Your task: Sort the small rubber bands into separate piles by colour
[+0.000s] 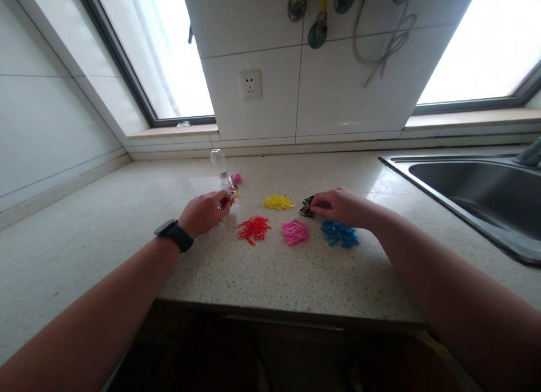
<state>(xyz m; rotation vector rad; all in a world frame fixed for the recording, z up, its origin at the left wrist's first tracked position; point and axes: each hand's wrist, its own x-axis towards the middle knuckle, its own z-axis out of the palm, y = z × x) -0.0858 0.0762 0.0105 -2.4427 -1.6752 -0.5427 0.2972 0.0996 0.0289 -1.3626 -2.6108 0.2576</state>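
Observation:
Small thin bands, looking like rubber bands, lie sorted by colour in piles. My left hand (pixel 207 210), wearing a black watch (pixel 174 234), is closed with its fingertips at a mixed-colour pile of bands (pixel 235 196), which it partly covers. With fingers pinched, my right hand (pixel 338 206) touches the black bands (pixel 306 206); what is between its fingertips is hidden. Between the hands lie yellow bands (pixel 277 202), red bands (pixel 253 229) and pink bands (pixel 295 232). Blue bands (pixel 339 234) are just below my right hand.
A clear bottle (pixel 218 165) stands behind my left hand, a pink cap (pixel 235 179) beside it. The speckled countertop (pixel 270 279) ends at a front edge near me. At the right is a steel sink (pixel 473 183). A socket (pixel 251 85) and a hanging cable (pixel 384 56) are on the wall.

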